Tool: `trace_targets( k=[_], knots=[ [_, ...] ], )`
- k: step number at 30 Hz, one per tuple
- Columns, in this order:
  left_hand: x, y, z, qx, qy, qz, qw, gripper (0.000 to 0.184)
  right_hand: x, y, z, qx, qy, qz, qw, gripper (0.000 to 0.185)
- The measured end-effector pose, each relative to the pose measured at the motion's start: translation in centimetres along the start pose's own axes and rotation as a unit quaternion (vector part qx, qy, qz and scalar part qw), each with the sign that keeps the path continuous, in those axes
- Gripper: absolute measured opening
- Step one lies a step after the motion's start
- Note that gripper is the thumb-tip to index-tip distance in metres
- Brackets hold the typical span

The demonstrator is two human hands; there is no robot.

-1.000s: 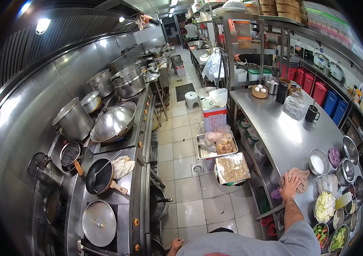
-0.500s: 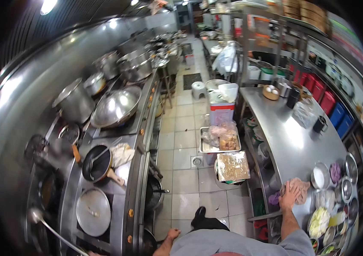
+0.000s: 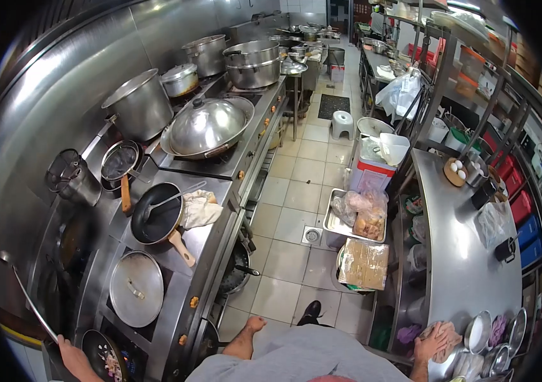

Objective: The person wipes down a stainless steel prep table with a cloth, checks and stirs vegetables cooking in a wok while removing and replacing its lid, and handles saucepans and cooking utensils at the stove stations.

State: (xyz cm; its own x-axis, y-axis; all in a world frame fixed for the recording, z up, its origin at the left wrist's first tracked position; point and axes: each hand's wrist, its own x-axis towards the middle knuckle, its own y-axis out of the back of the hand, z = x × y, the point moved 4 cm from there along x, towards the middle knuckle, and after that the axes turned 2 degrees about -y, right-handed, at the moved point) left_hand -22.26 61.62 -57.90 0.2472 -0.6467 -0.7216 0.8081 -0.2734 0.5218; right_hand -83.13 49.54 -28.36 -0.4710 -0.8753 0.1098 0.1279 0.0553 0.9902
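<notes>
The cloth (image 3: pixel 448 339) lies on the worktop (image 3: pixel 468 267) directly beneath the fingers of the right hand (image 3: pixel 432 345), in contact with them, crumpled and projecting beyond the fingertips. The right fingers are extended and slightly apart, resting on top of the cloth. The left hand (image 3: pixel 256 323) is over the floor (image 3: pixel 284 261), well apart from the cloth, its fingers curled inward; whether they enclose anything cannot be told. Immediately to the right of the right fingers, near the cloth, stands a metal bowl (image 3: pixel 477 332) with pale contents, with further metal bowls (image 3: pixel 517 328) beyond it. A clear bag (image 3: pixel 468 365) lies just below the cloth, on the near side of the fingers. A purple item (image 3: pixel 408 333) is noted to the left of the right hand. Farther ahead of the right fingers, on the same worktop, are a black mug (image 3: pixel 506 249), a plastic bag (image 3: pixel 494 225) and a round holder with eggs (image 3: pixel 455 172). A black shoe (image 3: pixel 311 312) is to the right of the left fingers. Well to the left of the left fingers, another person's hand (image 3: pixel 75 360) grips a ladle (image 3: pixel 31 299) near a pan with food (image 3: pixel 105 358).
</notes>
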Motion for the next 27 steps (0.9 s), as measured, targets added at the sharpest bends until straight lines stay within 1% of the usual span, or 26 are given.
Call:
trace_targets(
  k=[2, 4, 5, 10, 11, 14, 16, 18, 20, 22, 23, 26, 27],
  knots=[
    [1.9, 1.3, 2.4, -0.021, -0.031, 0.031, 0.999, 0.037, 1.5, -0.7, -0.5, 0.000, -0.025, 0.008, 1.000, 0.110],
    [3.2, 2.5, 5.2, -0.021, -0.041, 0.037, 0.998, 0.037, 3.3, -0.5, -1.5, 0.006, -0.080, -0.036, 0.996, 0.112],
    [3.9, 3.2, 6.9, -0.025, -0.051, 0.043, 0.997, 0.037, 4.3, -0.4, -2.0, 0.013, -0.091, -0.033, 0.995, 0.112],
    [7.2, 5.9, 13.8, -0.006, -0.092, 0.046, 0.995, 0.037, 8.0, 1.2, -5.1, 0.068, -0.095, -0.075, 0.990, 0.115],
    [7.6, 6.4, 14.9, 0.010, -0.103, 0.046, 0.994, 0.038, 8.6, 0.7, -5.4, 0.079, -0.099, -0.055, 0.990, 0.116],
    [8.3, 7.9, 18.1, 0.049, -0.123, 0.046, 0.990, 0.038, 10.0, 0.1, -6.3, 0.083, -0.108, -0.045, 0.990, 0.115],
    [8.1, 8.9, 19.1, 0.076, -0.129, 0.045, 0.988, 0.038, 10.5, -0.6, -6.2, 0.090, -0.110, -0.038, 0.989, 0.114],
    [8.5, 9.9, 19.8, 0.081, -0.115, 0.038, 0.989, 0.038, 11.0, -0.7, -6.8, 0.100, -0.110, -0.030, 0.988, 0.113],
    [8.8, 10.5, 20.0, 0.095, -0.125, 0.043, 0.987, 0.038, 11.5, 0.1, -7.1, 0.123, -0.122, -0.061, 0.983, 0.114],
    [9.1, 10.9, 19.5, 0.080, -0.122, 0.049, 0.988, 0.040, 12.2, 0.4, -7.7, 0.130, -0.122, -0.064, 0.982, 0.114],
    [9.5, 11.0, 19.3, 0.092, -0.117, 0.030, 0.988, 0.043, 12.4, 0.6, -7.8, 0.132, -0.122, -0.068, 0.981, 0.115],
    [11.0, 10.7, 17.8, 0.081, -0.114, 0.021, 0.990, 0.044, 13.4, 1.4, -8.8, 0.139, -0.125, -0.084, 0.979, 0.117],
    [11.3, 10.8, 17.7, 0.101, -0.109, 0.018, 0.989, 0.045, 13.8, 1.3, -9.1, 0.139, -0.126, -0.083, 0.979, 0.117]
  ],
)
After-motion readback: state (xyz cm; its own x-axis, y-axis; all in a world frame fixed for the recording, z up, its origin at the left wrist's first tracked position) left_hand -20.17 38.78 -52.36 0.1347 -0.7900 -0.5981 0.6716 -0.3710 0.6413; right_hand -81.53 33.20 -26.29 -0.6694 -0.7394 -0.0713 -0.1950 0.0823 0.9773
